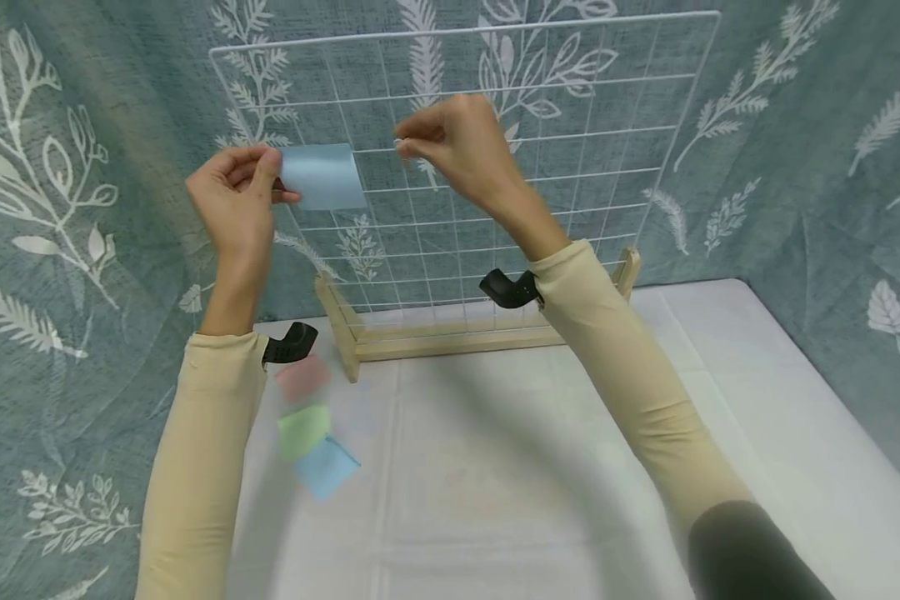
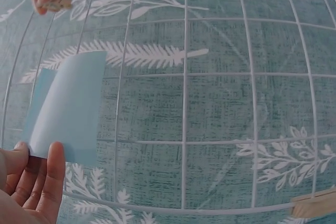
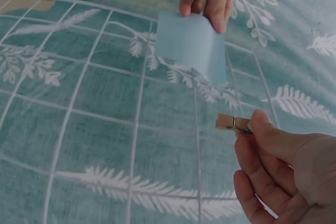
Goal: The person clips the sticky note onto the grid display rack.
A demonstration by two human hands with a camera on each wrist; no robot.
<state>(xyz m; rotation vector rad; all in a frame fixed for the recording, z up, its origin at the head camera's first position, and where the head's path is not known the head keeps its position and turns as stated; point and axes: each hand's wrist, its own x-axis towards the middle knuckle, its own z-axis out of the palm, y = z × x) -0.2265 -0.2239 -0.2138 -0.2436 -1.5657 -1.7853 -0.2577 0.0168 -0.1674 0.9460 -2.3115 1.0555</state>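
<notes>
My left hand (image 1: 234, 187) pinches a blue paper sheet (image 1: 324, 177) by its left edge, against the upper left of a white wire grid (image 1: 450, 33). In the left wrist view the blue sheet (image 2: 71, 108) curves, with a folded or second layer behind it. My right hand (image 1: 461, 150) is raised before the grid, to the right of the sheet. Between its thumb and fingertips it holds a small wooden clothespin (image 3: 233, 123), which points toward the sheet in the right wrist view.
Wooden feet (image 1: 337, 321) and a crossbar (image 1: 457, 340) support the grid on a white-covered table (image 1: 457, 467). Pink (image 1: 302, 377), green (image 1: 303, 432) and blue paper squares (image 1: 327, 467) lie at the table's left. A leaf-patterned curtain (image 1: 817, 167) hangs behind.
</notes>
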